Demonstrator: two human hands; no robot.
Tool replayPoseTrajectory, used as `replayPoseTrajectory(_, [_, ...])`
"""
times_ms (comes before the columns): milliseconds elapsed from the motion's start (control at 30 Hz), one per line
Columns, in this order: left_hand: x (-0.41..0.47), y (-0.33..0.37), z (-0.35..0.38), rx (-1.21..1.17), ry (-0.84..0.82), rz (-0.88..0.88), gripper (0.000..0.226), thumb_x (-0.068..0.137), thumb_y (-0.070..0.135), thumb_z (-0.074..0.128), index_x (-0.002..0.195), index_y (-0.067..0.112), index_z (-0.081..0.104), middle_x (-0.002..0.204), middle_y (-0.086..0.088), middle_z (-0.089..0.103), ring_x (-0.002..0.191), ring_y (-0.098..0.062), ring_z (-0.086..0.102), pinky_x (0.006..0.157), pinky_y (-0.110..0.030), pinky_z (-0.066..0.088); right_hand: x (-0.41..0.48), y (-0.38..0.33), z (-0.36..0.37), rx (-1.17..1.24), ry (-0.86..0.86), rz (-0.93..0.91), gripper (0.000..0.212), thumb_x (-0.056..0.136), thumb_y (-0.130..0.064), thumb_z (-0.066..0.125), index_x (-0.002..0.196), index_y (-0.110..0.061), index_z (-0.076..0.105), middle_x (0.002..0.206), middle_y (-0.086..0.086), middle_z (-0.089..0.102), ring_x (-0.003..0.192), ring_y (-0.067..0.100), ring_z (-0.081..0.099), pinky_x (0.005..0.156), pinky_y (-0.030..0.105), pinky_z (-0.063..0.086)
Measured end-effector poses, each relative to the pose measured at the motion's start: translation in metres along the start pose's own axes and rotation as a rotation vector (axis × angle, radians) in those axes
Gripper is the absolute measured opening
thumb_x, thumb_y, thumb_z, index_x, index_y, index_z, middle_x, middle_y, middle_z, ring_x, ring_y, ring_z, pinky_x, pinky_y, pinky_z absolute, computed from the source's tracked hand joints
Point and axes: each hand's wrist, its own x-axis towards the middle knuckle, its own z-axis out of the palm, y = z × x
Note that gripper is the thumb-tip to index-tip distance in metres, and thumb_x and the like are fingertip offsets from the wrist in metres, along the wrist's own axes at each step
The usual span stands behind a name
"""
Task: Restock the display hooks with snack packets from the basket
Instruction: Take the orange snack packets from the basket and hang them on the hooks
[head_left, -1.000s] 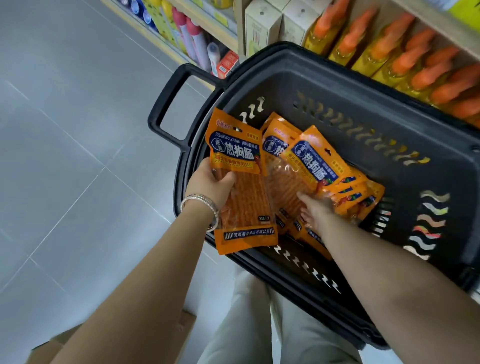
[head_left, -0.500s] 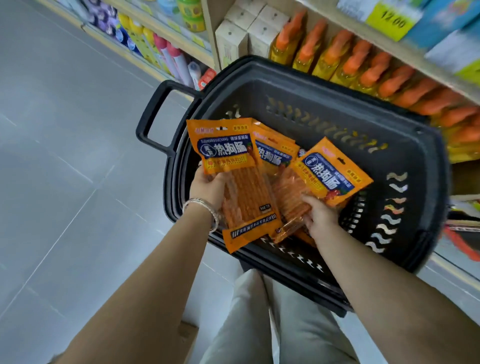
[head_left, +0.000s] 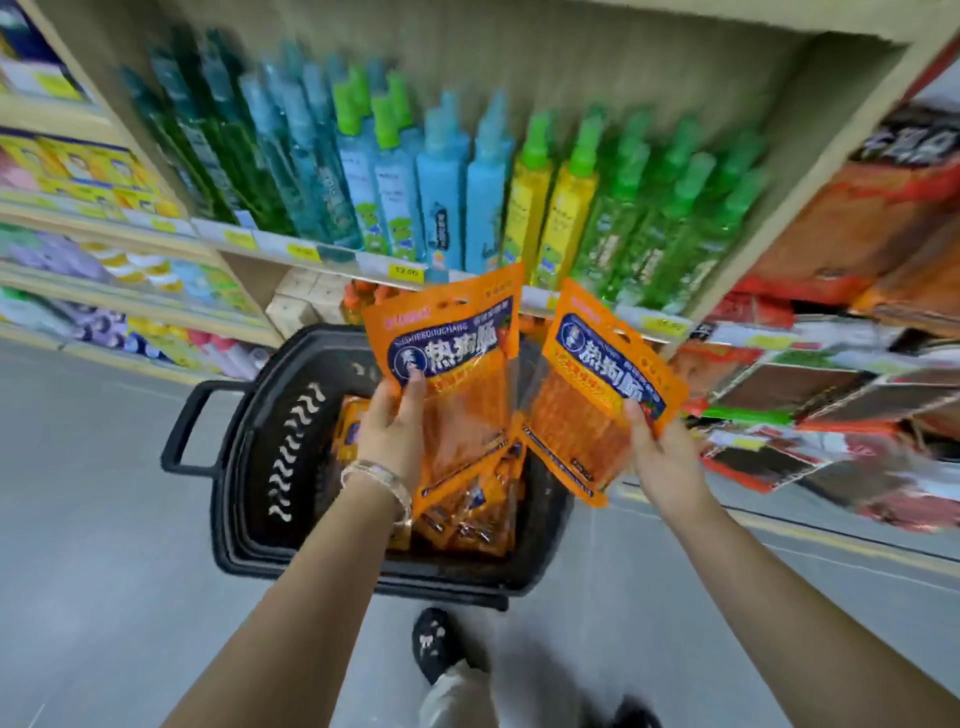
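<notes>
- The left hand (head_left: 395, 431), at the centre of the frame, grips an orange snack packet (head_left: 457, 358) by its lower left part. The thumb lies on the blue label and the fingers are hidden behind the packet.
- That packet stands nearly upright, raised above the basket (head_left: 249, 493), and its top edge overlaps the shelf edge behind it.
- The right hand (head_left: 662, 457), right of centre, holds a second orange packet (head_left: 592, 400) at its lower right edge. The thumb is on the front face and the fingers are out of sight behind.
- The second orange packet tilts to the right. Its lower left corner comes close to the first packet, but I cannot tell whether the two touch.
- The black basket sits on the grey floor (head_left: 104, 545) in the lower middle of the frame, with its handle (head_left: 181, 431) pointing to the left.
- More orange packets (head_left: 467, 519) lie heaped inside the basket, below the two raised ones.
- A silver bracelet (head_left: 376, 475) circles the left wrist.
- Across the upper frame a shelf carries upright bottles, all blurred: blue bottles (head_left: 441, 192) in the middle, yellow bottles (head_left: 550, 208) beside them and green bottles (head_left: 660, 223) further right.
- A yellow price tag (head_left: 406, 271) sits on the shelf edge just above the first packet.
- At the right edge, red and orange packs (head_left: 852, 223) show in blurred rows.
- A dark shoe (head_left: 434, 644) shows at the bottom centre.
</notes>
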Motion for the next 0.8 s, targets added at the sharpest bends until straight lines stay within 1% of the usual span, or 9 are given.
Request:
replayPoseTrajectory(100, [-0.040, 0.038, 0.055, 0.006, -0.085, 0.191, 0.015, 0.094, 0.032, 0.053, 0.085, 0.041, 0.061, 0.090, 0.027, 0.065, 0.095, 0.004, 0.058, 0.087, -0.017, 0.041, -0.007, 0.009, -0.078, 0.006, 0.111, -0.009, 0.033, 0.098, -0.025, 0.046, 0.123, -0.006, 0.057, 0.103, 0.002, 0.062, 0.101, 0.012, 0.053, 0.079, 0.016, 0.033])
replayPoseTrajectory(167, [-0.071, 0.058, 0.093, 0.012, -0.125, 0.276, 0.017, 0.095, 0.028, 0.052, 0.088, 0.040, 0.061, 0.086, 0.030, 0.064, 0.089, 0.006, 0.057, 0.083, -0.015, 0.040, -0.015, 0.016, -0.131, 0.087, 0.223, -0.009, 0.032, 0.099, -0.024, 0.047, 0.122, -0.006, 0.058, 0.106, 0.001, 0.061, 0.103, 0.014, 0.056, 0.080, 0.010, 0.032])
replayPoseTrajectory(233, [-0.101, 0.079, 0.132, -0.010, -0.154, 0.311, 0.012, 0.095, 0.033, 0.051, 0.098, 0.033, 0.063, 0.097, 0.011, 0.069, 0.094, -0.011, 0.061, 0.088, -0.028, 0.044, -0.020, 0.020, -0.188, 0.115, 0.352, -0.013, 0.031, 0.099, -0.027, 0.047, 0.113, -0.004, 0.063, 0.101, 0.001, 0.062, 0.102, 0.019, 0.058, 0.080, 0.006, 0.032])
replayPoseTrajectory(300, [-0.128, 0.100, 0.168, -0.001, -0.148, 0.353, 0.026, 0.095, 0.036, 0.050, 0.108, 0.017, 0.063, 0.105, -0.015, 0.064, 0.099, -0.021, 0.057, 0.086, -0.028, 0.039, -0.024, 0.023, -0.244, 0.119, 0.430, 0.003, 0.034, 0.099, -0.033, 0.046, 0.084, -0.009, 0.065, 0.081, 0.004, 0.066, 0.085, 0.029, 0.057, 0.071, 0.020, 0.034])
replayPoseTrajectory(367, [-0.149, 0.124, 0.200, -0.023, -0.132, 0.422, 0.024, 0.096, 0.030, 0.050, 0.102, 0.010, 0.061, 0.100, -0.013, 0.065, 0.097, -0.019, 0.055, 0.077, -0.023, 0.034, -0.024, 0.023, -0.297, 0.081, 0.480, -0.021, 0.037, 0.098, -0.037, 0.044, 0.064, -0.024, 0.051, 0.062, -0.010, 0.053, 0.064, 0.020, 0.049, 0.058, 0.024, 0.030])
replayPoseTrajectory(433, [-0.167, 0.150, 0.227, -0.026, -0.116, 0.455, 0.011, 0.095, 0.031, 0.051, 0.095, 0.023, 0.059, 0.096, 0.004, 0.059, 0.094, -0.016, 0.054, 0.074, -0.023, 0.033, -0.023, 0.020, -0.342, 0.072, 0.493, -0.070, 0.031, 0.098, -0.040, 0.043, 0.072, -0.028, 0.055, 0.067, -0.013, 0.055, 0.065, 0.010, 0.051, 0.057, 0.014, 0.036])
replayPoseTrajectory(567, [-0.186, 0.201, 0.270, -0.058, -0.098, 0.555, 0.023, 0.094, 0.037, 0.051, 0.103, 0.020, 0.064, 0.103, -0.003, 0.065, 0.100, -0.017, 0.057, 0.084, -0.025, 0.041, -0.007, 0.003, -0.410, 0.154, 0.583, -0.207, 0.024, 0.098, -0.030, 0.048, 0.103, -0.011, 0.062, 0.099, 0.007, 0.067, 0.094, 0.020, 0.060, 0.081, 0.028, 0.045])
replayPoseTrajectory(667, [-0.194, 0.242, 0.292, -0.117, -0.069, 0.616, 0.028, 0.093, 0.043, 0.051, 0.098, 0.019, 0.064, 0.097, -0.003, 0.066, 0.096, -0.018, 0.060, 0.073, -0.020, 0.038, 0.015, -0.021, -0.451, 0.246, 0.653, -0.275, 0.012, 0.097, -0.027, 0.051, 0.105, -0.023, 0.060, 0.095, -0.012, 0.064, 0.094, 0.006, 0.058, 0.077, 0.006, 0.041])
replayPoseTrajectory(800, [-0.191, 0.287, 0.314, -0.085, -0.030, 0.660, 0.028, 0.092, 0.047, 0.049, 0.085, 0.023, 0.060, 0.081, 0.006, 0.062, 0.079, -0.016, 0.056, 0.062, -0.029, 0.036, 0.058, -0.049, -0.493, 0.363, 0.693, -0.280, 0.019, 0.096, -0.035, 0.052, 0.106, -0.021, 0.059, 0.101, -0.008, 0.064, 0.106, 0.017, 0.058, 0.086, 0.025, 0.043])
